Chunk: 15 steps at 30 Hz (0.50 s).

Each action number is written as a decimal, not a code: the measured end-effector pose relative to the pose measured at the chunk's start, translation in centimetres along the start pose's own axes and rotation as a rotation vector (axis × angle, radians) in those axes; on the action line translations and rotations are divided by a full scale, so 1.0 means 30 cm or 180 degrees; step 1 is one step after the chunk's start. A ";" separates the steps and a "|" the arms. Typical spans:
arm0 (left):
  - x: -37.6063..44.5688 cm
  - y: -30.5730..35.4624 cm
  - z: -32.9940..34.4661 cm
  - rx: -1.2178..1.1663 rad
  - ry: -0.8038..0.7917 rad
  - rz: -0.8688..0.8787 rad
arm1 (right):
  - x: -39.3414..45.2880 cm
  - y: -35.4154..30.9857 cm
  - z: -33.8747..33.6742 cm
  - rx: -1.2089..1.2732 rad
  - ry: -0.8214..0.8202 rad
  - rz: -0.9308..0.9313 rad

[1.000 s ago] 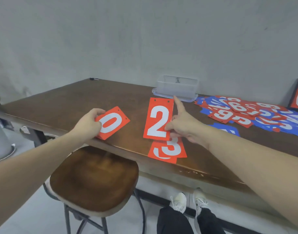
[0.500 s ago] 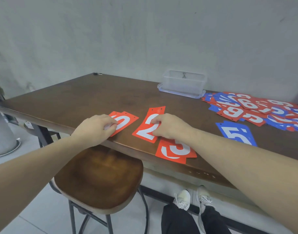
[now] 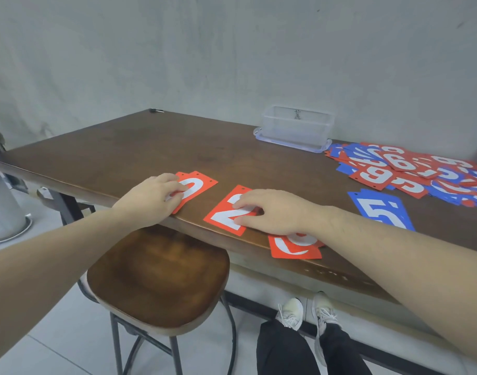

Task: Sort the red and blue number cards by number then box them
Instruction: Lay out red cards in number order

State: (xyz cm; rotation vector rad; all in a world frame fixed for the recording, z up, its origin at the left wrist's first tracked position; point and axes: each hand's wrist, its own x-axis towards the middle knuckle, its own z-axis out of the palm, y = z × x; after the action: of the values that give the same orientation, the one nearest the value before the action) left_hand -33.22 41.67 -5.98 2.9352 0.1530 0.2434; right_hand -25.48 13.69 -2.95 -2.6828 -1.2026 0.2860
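Note:
My left hand point(image 3: 153, 198) lies on a small stack of red 0 cards point(image 3: 198, 184) at the table's front edge, fingers curled over its near end. My right hand point(image 3: 272, 212) presses down on a red 2 card point(image 3: 225, 216) that lies flat just right of the zeros. Red 3 cards point(image 3: 294, 249) sit under my right wrist, partly hidden. A blue 5 card point(image 3: 380, 209) lies further right. A mixed pile of red and blue cards point(image 3: 421, 171) spreads at the right. The clear plastic box point(image 3: 296, 128) stands on its lid at the back.
The brown wooden table point(image 3: 150, 147) runs along a grey wall. A wooden stool point(image 3: 156, 280) stands under the front edge below my hands. A small black object point(image 3: 156, 110) lies at the far left corner. My legs and shoes point(image 3: 305, 315) show below the table.
Both hands have lowered their cards onto the table: the 0 card went down flat onto the zeros, the 2 card from upright to flat. The view has shifted left.

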 end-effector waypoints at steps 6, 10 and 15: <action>-0.002 0.034 -0.018 0.0126 -0.0062 -0.0104 | -0.022 0.016 0.012 0.0068 0.0046 -0.0305; -0.011 0.082 -0.021 0.0402 0.0231 0.0316 | -0.067 0.027 -0.026 0.0113 0.0261 -0.0462; -0.022 0.207 -0.005 -0.0268 0.0184 0.1057 | -0.161 0.148 -0.088 0.0077 0.0272 -0.0297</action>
State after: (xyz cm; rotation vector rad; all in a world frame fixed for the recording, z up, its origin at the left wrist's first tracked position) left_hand -33.37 35.55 -4.68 2.8557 -0.3315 0.3722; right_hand -24.81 6.91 -1.02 -2.5810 -1.2855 0.1692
